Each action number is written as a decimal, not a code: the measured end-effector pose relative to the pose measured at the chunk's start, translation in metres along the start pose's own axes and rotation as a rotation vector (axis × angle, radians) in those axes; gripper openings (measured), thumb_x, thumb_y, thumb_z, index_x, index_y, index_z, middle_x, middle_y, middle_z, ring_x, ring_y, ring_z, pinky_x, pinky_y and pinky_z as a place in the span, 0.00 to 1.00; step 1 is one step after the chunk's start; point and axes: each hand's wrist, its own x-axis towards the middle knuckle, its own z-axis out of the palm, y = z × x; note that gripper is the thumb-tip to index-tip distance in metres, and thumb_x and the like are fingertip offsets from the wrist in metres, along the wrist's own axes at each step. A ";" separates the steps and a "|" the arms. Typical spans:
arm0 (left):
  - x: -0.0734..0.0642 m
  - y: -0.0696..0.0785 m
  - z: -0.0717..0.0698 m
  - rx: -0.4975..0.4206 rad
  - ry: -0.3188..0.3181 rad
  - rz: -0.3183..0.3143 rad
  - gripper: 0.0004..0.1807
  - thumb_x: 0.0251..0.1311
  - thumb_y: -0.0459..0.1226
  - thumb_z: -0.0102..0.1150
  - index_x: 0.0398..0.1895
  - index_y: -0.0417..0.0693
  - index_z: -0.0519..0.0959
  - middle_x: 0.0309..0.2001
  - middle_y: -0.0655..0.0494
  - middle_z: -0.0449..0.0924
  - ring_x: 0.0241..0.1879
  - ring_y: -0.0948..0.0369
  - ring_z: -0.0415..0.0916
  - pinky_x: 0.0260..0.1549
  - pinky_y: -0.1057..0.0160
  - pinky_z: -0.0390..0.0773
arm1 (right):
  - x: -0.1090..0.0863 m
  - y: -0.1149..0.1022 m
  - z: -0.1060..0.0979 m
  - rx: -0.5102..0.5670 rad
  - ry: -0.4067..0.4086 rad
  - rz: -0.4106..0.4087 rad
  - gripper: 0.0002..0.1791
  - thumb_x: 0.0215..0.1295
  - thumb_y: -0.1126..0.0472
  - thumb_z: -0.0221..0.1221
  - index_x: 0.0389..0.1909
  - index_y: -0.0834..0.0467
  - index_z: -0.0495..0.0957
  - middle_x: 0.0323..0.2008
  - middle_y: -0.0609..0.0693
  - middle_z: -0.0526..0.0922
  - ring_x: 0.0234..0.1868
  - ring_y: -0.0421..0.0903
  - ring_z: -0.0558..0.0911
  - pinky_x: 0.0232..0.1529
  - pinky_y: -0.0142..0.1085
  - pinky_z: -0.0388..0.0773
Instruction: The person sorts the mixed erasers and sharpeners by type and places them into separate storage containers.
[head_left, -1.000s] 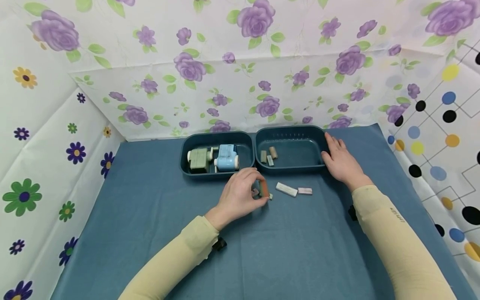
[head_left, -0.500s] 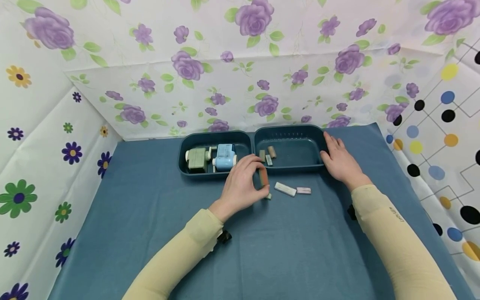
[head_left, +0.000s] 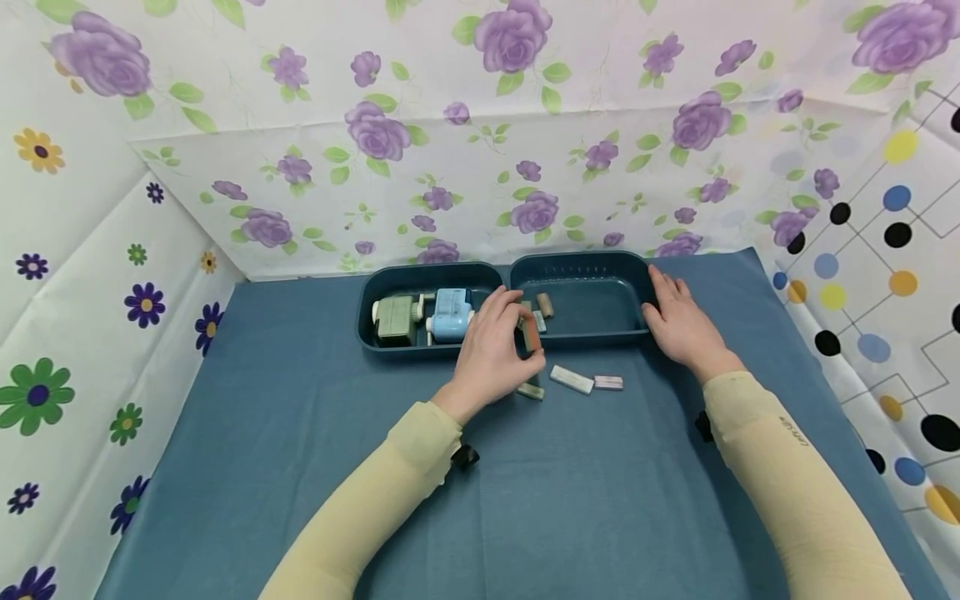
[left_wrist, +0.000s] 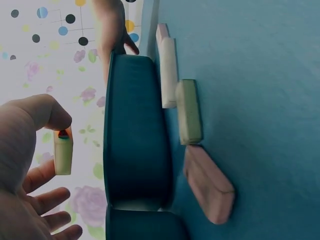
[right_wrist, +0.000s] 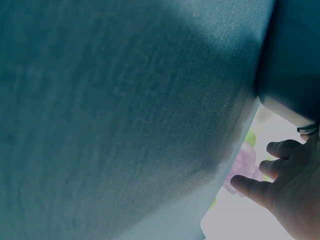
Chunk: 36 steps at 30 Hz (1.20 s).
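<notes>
Blue cloth covers the surface [head_left: 600,500] where I work, and along its far edge stand two dark trays: the right-hand tray [head_left: 607,308], set toward the far right corner, and the left-hand tray [head_left: 412,352], end to end with it. My left hand [head_left: 491,346] is raised by the right-hand tray's front-left corner, thumb and forefinger pinched on an orange-and-green block [head_left: 531,333], the other fingers spread loose. My right hand [head_left: 686,325] rests on that tray's right end, its fingers a little apart and gripping nothing. A green crank device [head_left: 396,321] and a blue crank device [head_left: 450,315] sit in the left-hand tray. On the surface, between the trays and the near edge, lie a white block [head_left: 572,380], a pink block [left_wrist: 207,185], a green block [head_left: 531,391] and a pink-and-white block [head_left: 608,382]. A tan block [head_left: 544,305] and a pale block [head_left: 539,322] lie in the right-hand tray's front-left corner, another partly behind my fingers.

The risk, as I judge it: the narrow pinch could let the piece twist free, or a low pass could catch it on the rim. Lowered into that crowded corner, it might land atop its neighbours; pushed hard, my right hand could shift the tray.
</notes>
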 end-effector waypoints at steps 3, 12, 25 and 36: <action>0.009 0.001 0.000 0.006 0.001 -0.021 0.19 0.64 0.48 0.75 0.51 0.52 0.80 0.79 0.47 0.65 0.84 0.48 0.50 0.77 0.38 0.59 | -0.001 -0.001 -0.001 0.001 -0.007 0.001 0.40 0.89 0.49 0.39 0.88 0.51 0.27 0.85 0.68 0.38 0.84 0.70 0.34 0.78 0.71 0.43; 0.036 0.002 0.000 0.073 -0.050 -0.075 0.22 0.65 0.54 0.74 0.54 0.53 0.82 0.80 0.47 0.62 0.84 0.48 0.47 0.78 0.39 0.57 | -0.001 -0.001 0.000 -0.009 -0.011 0.010 0.40 0.89 0.46 0.36 0.88 0.51 0.27 0.85 0.68 0.38 0.84 0.70 0.34 0.78 0.71 0.43; 0.072 0.008 0.014 0.162 -0.161 -0.150 0.24 0.60 0.55 0.79 0.55 0.57 0.85 0.81 0.46 0.60 0.84 0.45 0.45 0.79 0.43 0.56 | -0.001 -0.001 0.001 -0.011 0.006 0.007 0.40 0.89 0.48 0.38 0.88 0.50 0.29 0.85 0.68 0.40 0.84 0.71 0.36 0.78 0.71 0.43; 0.087 0.010 0.034 0.261 -0.245 -0.191 0.23 0.58 0.58 0.80 0.54 0.65 0.87 0.83 0.47 0.56 0.85 0.43 0.38 0.80 0.42 0.50 | -0.001 -0.002 0.000 -0.012 0.011 0.010 0.40 0.89 0.49 0.39 0.88 0.50 0.28 0.85 0.68 0.40 0.84 0.70 0.36 0.78 0.71 0.43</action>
